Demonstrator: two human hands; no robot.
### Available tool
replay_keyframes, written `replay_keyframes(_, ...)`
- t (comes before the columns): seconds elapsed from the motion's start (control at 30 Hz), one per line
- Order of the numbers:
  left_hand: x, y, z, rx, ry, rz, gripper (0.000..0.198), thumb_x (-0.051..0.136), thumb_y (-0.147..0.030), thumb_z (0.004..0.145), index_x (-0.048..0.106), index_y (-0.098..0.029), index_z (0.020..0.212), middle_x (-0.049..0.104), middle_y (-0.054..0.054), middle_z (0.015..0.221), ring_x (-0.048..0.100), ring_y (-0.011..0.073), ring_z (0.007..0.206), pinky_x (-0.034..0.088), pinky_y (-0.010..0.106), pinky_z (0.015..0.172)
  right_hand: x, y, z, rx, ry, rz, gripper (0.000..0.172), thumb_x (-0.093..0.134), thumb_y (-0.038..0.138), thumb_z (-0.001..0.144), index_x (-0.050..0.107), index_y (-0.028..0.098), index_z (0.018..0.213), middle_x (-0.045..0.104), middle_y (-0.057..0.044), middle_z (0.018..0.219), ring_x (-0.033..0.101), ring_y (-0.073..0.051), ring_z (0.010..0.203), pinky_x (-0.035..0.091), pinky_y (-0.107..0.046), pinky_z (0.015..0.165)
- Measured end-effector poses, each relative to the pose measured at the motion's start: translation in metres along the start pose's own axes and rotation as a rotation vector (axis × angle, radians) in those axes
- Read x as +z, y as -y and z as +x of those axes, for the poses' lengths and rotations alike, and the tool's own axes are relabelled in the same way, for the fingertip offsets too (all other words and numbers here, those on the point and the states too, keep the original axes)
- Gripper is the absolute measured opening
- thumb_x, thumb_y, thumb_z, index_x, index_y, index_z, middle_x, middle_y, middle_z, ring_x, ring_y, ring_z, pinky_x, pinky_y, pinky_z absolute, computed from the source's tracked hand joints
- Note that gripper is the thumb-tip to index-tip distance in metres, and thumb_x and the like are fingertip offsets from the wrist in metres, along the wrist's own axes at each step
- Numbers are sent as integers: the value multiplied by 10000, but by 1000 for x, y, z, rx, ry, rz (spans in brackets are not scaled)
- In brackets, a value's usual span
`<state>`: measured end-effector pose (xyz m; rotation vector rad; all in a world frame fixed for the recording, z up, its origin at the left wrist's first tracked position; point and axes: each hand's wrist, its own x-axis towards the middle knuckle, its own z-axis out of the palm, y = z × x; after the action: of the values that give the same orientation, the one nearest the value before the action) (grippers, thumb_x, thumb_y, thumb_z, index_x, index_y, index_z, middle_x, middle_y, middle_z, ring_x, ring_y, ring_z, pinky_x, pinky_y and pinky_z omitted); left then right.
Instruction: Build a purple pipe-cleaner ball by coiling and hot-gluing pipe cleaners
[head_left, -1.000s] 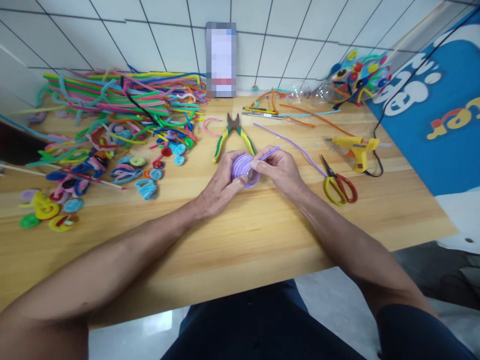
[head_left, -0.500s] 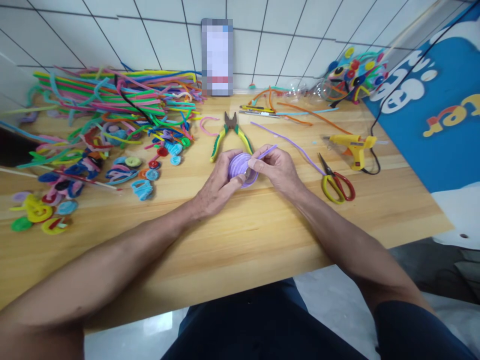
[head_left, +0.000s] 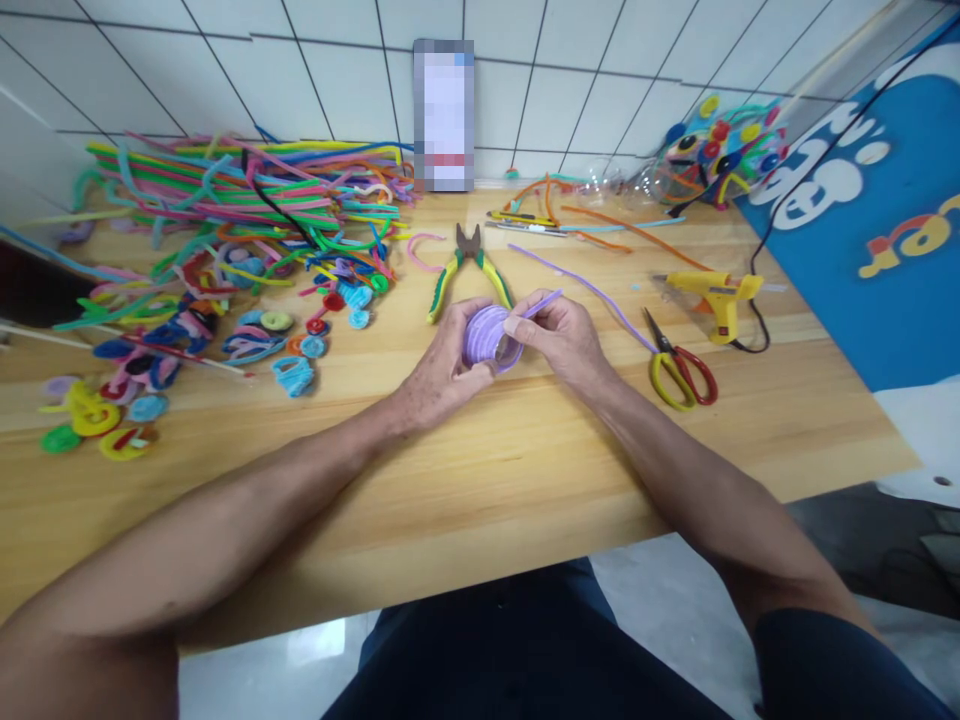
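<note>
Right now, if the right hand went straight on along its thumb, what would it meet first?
Likely the purple pipe-cleaner coil in the left hand; the right hand looks right at its edge, exact contact unclear.

Matt purple coil (head_left: 482, 337), smooth wooden tabletop (head_left: 495, 475), plastic glue gun (head_left: 720, 298).

pliers (head_left: 469, 241) block ahead, gap apparently slim; near tabletop (head_left: 517, 470) gives passage.

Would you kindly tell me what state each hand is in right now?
Left hand: closed around the purple coiled piece.
Right hand: closed, pinching a purple strip beside it.
</note>
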<state>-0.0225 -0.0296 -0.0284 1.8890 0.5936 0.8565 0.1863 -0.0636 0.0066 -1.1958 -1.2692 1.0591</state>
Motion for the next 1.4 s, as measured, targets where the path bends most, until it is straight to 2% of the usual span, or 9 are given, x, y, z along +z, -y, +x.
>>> replay_keyframes(0.1, 0, -1, 0, -18, -10, -1, 658, 682, -443, 984, 390, -241, 1538, 515, 156, 1555, 540, 332, 1459, 455, 542, 1280, 0, -1, 0, -4, 2, -14, 417, 924, 544, 756, 667, 224, 832, 709, 12, 749, 655, -158, 686, 567, -304, 665)
replay_keyframes(0.3, -1, -2, 0, 1, -10, 24, 602, 639, -399, 997, 410, -235, 1529, 525, 140, 1551, 528, 328, 1467, 419, 537, 1311, 0, 1, 0, -6, 6, -11, 400, 917, 532, 756, 675, 221, 827, 720, 12, 753, 665, -157, 688, 580, -305, 674)
replay_keyframes(0.6, -1, -2, 0, -14, -5, 21, 624, 644, -391, 985, 388, -235, 1532, 504, 147, 1561, 518, 329, 1478, 418, 546, 1311, 0, 0, 0, 4, 1, 6, 416, 935, 532, 739, 673, 221, 825, 718, 14, 741, 655, -153, 675, 566, -299, 665)
replay_keyframes(0.93, 1, -4, 1, 9, -13, 63, 559, 584, -389, 998, 398, -238, 1503, 516, 138, 1537, 522, 319, 1449, 423, 533, 1296, 2, 1, -1, 19, -8, 39, 446, 962, 544, 712, 673, 221, 818, 711, 18, 733, 639, -148, 665, 548, -294, 659)
replay_keyframes(1.2, 0, -4, 1, 15, -13, 73, 566, 583, -392, 992, 395, -236, 1503, 528, 141, 1535, 528, 324, 1446, 428, 535, 1297, 1, 1, 0, 7, -5, -2, 436, 939, 561, 730, 678, 223, 820, 719, 12, 748, 649, -156, 681, 565, -305, 668)
replay_keyframes(1.4, 0, -4, 1, -3, -17, 18, 604, 632, -375, 961, 404, -231, 1502, 533, 145, 1519, 540, 325, 1441, 434, 538, 1289, 2, 3, -1, 9, -12, -4, 378, 915, 509, 742, 679, 223, 814, 708, 14, 731, 640, -154, 666, 554, -303, 653)
